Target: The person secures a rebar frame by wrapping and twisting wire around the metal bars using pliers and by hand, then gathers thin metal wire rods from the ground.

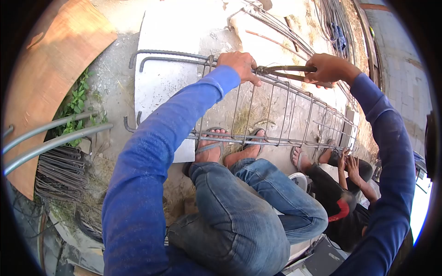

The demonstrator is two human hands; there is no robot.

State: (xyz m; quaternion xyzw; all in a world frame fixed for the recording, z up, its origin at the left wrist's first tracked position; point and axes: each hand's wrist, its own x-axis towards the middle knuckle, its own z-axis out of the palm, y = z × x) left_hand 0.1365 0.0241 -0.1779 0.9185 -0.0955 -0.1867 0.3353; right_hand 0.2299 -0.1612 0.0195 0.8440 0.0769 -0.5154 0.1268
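Observation:
A long rebar cage (271, 140) of ribbed bars and thin square stirrups lies across the ground in front of my feet. My left hand (238, 66) is closed over its far top bars, close to a stirrup. In my right hand (329, 70) are the handles of a pair of pincers (285, 70). The pincers' jaws meet the top bar just right of my left fingers. Whether a tie wire sits in the jaws is too small to tell. Hooked bar ends (138, 60) stick out at the cage's left.
A co-worker (352, 184) squats at the cage's right end, hands near it. Curved plywood (64, 69), metal pipes (60, 140) and a pile of bent stirrups (60, 172) are at left. More rebar (281, 30) lies beyond the cage. A white board (161, 87) lies under its left end.

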